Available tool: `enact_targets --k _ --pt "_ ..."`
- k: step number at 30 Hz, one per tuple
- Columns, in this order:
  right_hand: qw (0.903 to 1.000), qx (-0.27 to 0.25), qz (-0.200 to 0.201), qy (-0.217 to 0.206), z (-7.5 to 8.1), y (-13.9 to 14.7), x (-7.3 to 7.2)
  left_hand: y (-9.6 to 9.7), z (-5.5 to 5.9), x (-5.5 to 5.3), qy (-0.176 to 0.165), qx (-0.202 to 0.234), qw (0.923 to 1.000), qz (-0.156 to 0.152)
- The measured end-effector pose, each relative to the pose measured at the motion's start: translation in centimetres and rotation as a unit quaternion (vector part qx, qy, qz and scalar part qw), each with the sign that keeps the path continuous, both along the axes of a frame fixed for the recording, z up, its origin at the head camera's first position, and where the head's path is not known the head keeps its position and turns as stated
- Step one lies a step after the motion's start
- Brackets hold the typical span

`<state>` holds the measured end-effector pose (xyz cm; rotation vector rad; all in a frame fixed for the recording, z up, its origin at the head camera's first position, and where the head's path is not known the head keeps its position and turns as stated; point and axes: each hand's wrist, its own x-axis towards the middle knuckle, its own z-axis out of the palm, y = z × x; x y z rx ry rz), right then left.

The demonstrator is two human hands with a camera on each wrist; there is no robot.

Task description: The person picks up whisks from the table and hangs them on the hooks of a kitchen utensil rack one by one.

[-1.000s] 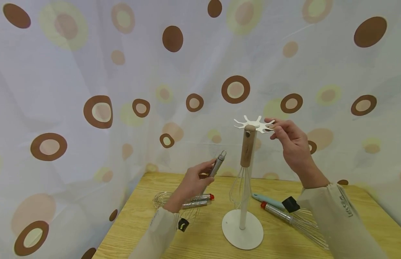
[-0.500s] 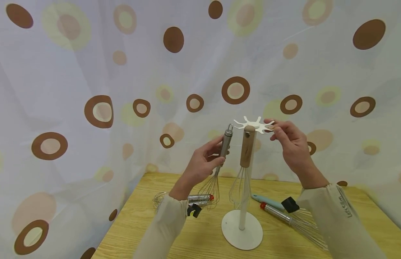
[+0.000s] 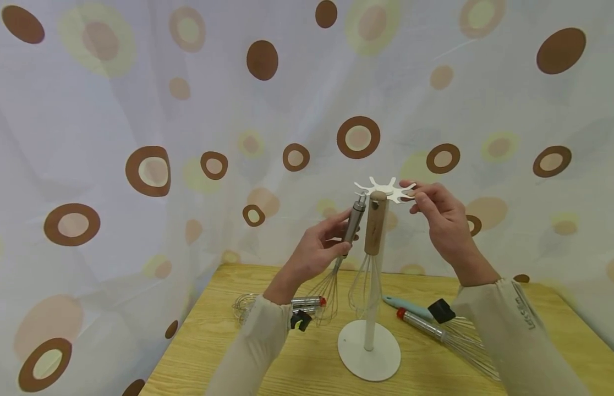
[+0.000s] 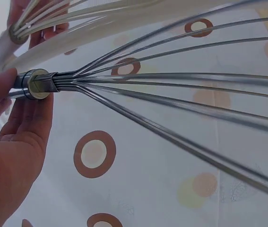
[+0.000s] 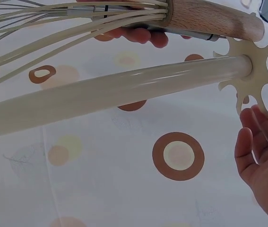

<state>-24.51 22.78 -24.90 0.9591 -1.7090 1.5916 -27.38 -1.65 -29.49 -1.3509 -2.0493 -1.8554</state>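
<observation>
My left hand (image 3: pixel 317 250) grips a steel whisk (image 3: pixel 354 221) by its handle, wires hanging down. The loop at the whisk's top overlaps a left prong of the white whisk stand (image 3: pixel 383 188) in the head view. My right hand (image 3: pixel 443 223) pinches a prong on the right side of the stand's top. A whisk with a wooden handle (image 3: pixel 376 228) hangs from the front of the stand, beside the steel one. In the left wrist view, fingers and thumb close around the lower handle of the steel whisk (image 4: pixel 171 75).
The stand's round white base (image 3: pixel 368 366) rests on the wooden table (image 3: pixel 287 368). Left of it lie metal whisks (image 3: pixel 307 301), partly behind the left arm. On the right lie a red-tipped whisk (image 3: pixel 421 323) and a light-blue handle (image 3: pixel 408 306). A dotted curtain (image 3: pixel 287 99) hangs behind.
My left hand has lifted the steel whisk up and to the right, turning it more upright, until its loop came to the stand's prongs. The right hand has stayed on the stand.
</observation>
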Motion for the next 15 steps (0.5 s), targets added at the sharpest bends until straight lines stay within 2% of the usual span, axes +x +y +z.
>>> enact_targets --k 7,15 --pt "0.9999 0.015 -0.001 -0.003 0.2 0.1 -0.2 0.7 -0.6 -0.3 -0.004 0.010 0.9999 -0.014" --pt "0.9989 0.008 0.045 -0.004 0.2 0.3 -0.5 1.3 -1.1 0.1 -0.006 0.010 0.9998 -0.017"
